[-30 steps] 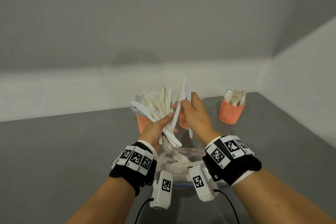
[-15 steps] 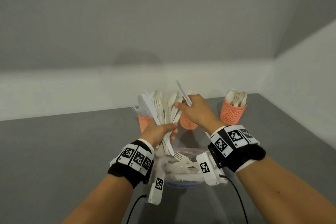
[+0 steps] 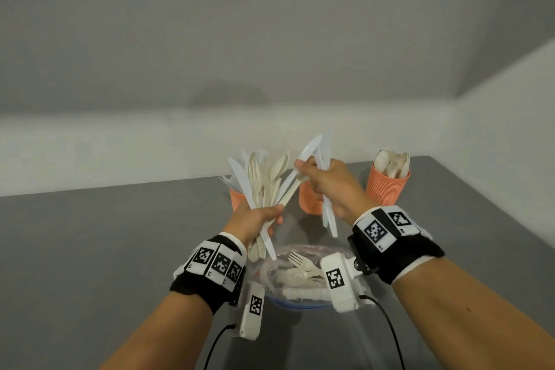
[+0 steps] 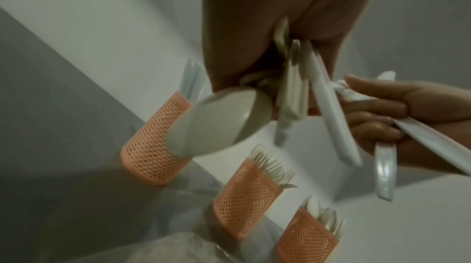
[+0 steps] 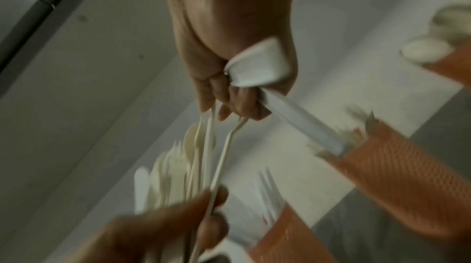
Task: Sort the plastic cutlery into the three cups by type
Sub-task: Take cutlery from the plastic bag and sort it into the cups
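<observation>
Grey tabletop (image 3: pixel 90 249) runs back to pale walls, and we are right over it; three orange mesh cups stand in a row at the far side. Left cup (image 3: pixel 237 198) holds white knives, as the left wrist view shows; middle cup (image 3: pixel 310 200) holds forks, mostly hidden behind our hands from the head view; right cup (image 3: pixel 386 188) stands apart, full of spoons.

Our left hand (image 3: pixel 255 219) is raised in front of the left cup, fingers and thumb wrapped round a mixed bundle (image 3: pixel 264 183) of knives, forks and spoons, fanned upward, handles poking out below the fist. Our right hand (image 3: pixel 327 186) is up beside it, over the middle cup; its fingers are clenched round two or three white knives (image 3: pixel 326 156), blades pointing up, handles hanging down past the wrist; at the same time thumb and forefinger pinch one long piece (image 3: pixel 295 182) that slants down into the left hand's bundle, so both hands touch it; whether it is a knife or a fork handle we cannot tell.

Below our wrists sits a clear bowl (image 3: pixel 300 303) lined with crinkled plastic; inside lie a fork (image 3: pixel 301 261), a spoon and a few more pieces.
</observation>
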`<state>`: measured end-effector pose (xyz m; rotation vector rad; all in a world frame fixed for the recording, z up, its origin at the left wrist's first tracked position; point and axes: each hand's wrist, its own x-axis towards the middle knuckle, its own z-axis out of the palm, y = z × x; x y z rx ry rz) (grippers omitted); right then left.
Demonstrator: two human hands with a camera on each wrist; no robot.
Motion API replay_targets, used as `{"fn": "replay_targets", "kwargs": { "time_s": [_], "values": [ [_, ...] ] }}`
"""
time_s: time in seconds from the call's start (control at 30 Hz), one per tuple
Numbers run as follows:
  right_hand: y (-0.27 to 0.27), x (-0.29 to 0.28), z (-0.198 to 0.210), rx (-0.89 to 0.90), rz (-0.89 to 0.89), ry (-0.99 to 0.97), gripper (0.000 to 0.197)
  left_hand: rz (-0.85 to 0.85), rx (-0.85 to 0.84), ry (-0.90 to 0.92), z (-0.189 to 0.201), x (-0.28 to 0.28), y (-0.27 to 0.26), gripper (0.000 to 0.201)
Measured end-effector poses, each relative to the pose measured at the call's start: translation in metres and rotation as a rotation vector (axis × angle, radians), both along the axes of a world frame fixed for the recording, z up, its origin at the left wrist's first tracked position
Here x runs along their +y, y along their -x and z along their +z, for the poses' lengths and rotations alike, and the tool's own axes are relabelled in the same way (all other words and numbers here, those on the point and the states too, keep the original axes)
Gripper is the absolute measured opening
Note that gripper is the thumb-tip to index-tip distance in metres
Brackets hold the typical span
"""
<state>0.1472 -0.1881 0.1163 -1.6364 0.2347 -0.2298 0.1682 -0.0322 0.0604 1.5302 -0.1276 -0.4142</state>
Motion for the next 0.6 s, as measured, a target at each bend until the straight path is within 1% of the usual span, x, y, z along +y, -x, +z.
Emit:
{"fn": "replay_targets", "kwargs": {
  "time_s": [0.03, 0.1, 0.13, 0.17, 0.2, 0.27, 0.33, 0.4, 0.43, 0.47, 0.53, 0.6],
  "values": [
    [-0.002, 0.006, -0.003, 0.004, 0.012, 0.004, 0.024, 0.011, -0.006, -0.003, 0.001, 0.002, 0.0, 0.006],
    [-0.008, 0.013, 0.0, 0.0, -0.059, 0.024, 0.027, 0.033, -0.001, -0.027, -0.001, 0.009, -0.003, 0.015],
    [-0.012, 0.013, 0.004, -0.017, -0.109, 0.033, 0.028, 0.061, 0.007, -0.046, -0.003, 0.015, -0.006, 0.014],
    [-0.017, 0.012, 0.008, -0.037, -0.149, 0.035, 0.029, 0.103, 0.015, -0.052, -0.004, 0.022, -0.008, 0.006],
    [-0.023, 0.01, 0.013, -0.061, -0.17, 0.02, 0.03, 0.15, 0.023, -0.038, -0.005, 0.031, -0.011, 0.003],
    [-0.036, 0.008, 0.017, -0.12, -0.184, -0.081, 0.028, 0.233, 0.05, 0.028, -0.008, 0.048, -0.016, 0.006],
    [-0.049, 0.015, 0.017, -0.156, -0.176, -0.2, 0.017, 0.294, 0.06, 0.119, -0.009, 0.066, -0.02, 0.006],
    [-0.063, 0.025, 0.012, -0.156, -0.143, -0.266, 0.006, 0.342, 0.078, 0.2, -0.008, 0.077, -0.026, 0.009],
    [-0.07, 0.031, 0.009, -0.163, -0.125, -0.276, 0.009, 0.354, 0.075, 0.227, -0.006, 0.081, -0.028, 0.01],
    [-0.078, 0.036, 0.005, -0.175, -0.115, -0.256, 0.014, 0.354, 0.061, 0.242, -0.004, 0.083, -0.03, 0.01],
    [-0.091, 0.049, 0.0, -0.223, -0.115, -0.149, 0.02, 0.351, 0.044, 0.247, -0.001, 0.087, -0.033, 0.008],
    [-0.103, 0.063, -0.007, -0.293, -0.107, -0.039, 0.014, 0.349, 0.025, 0.258, 0.001, 0.09, -0.035, 0.006]
  ]
}}
